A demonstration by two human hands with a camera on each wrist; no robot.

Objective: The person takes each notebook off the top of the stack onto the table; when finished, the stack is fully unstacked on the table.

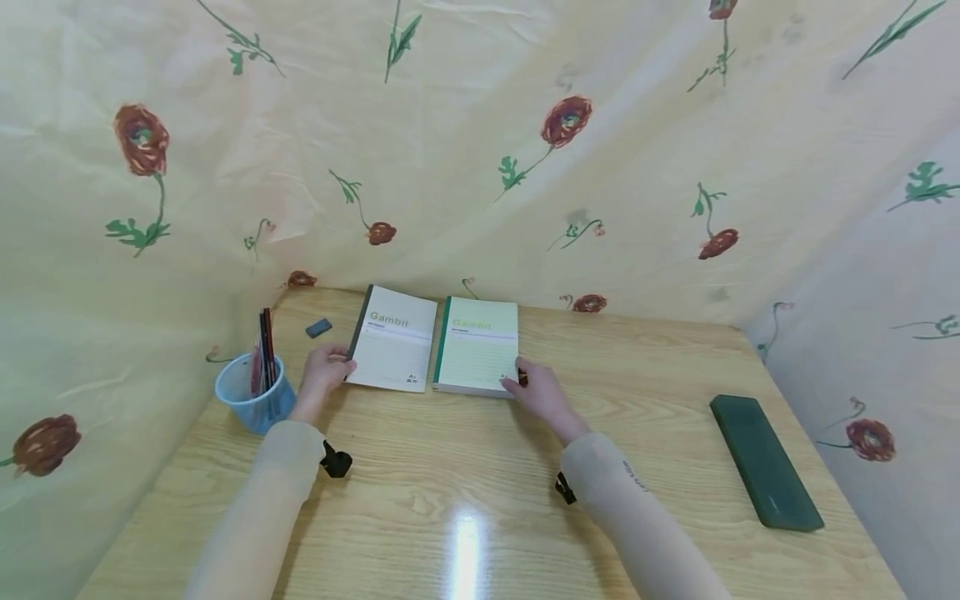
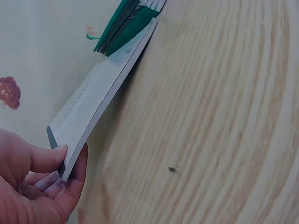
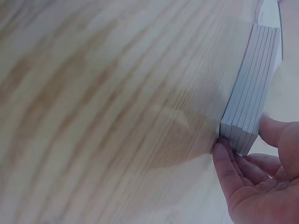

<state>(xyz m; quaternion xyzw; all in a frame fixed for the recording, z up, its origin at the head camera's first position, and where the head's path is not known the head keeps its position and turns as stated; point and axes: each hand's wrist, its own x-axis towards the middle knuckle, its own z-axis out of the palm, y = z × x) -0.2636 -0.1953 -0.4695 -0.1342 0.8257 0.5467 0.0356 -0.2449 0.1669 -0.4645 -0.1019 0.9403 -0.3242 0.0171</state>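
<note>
My left hand [image 1: 324, 375] pinches the lower left corner of a white notebook [image 1: 394, 337] with a dark spine. In the left wrist view the thumb lies on its cover and the fingers curl beneath, with that notebook [image 2: 93, 102] slanting away from the hand. Beside it lies a stack of green notebooks [image 1: 478, 343] with green spines. My right hand [image 1: 543, 392] holds this stack by its lower right corner. The right wrist view shows the layered page edges of the stack [image 3: 250, 88] between thumb and fingers.
A blue mesh cup [image 1: 255, 400] with pens and pencils stands at the left. A small dark blue eraser-like block [image 1: 318, 327] lies behind my left hand. At the right is a long dark green case [image 1: 765, 462]. Flowered cloth [image 1: 465, 167] hangs behind the wooden table [image 1: 420, 517].
</note>
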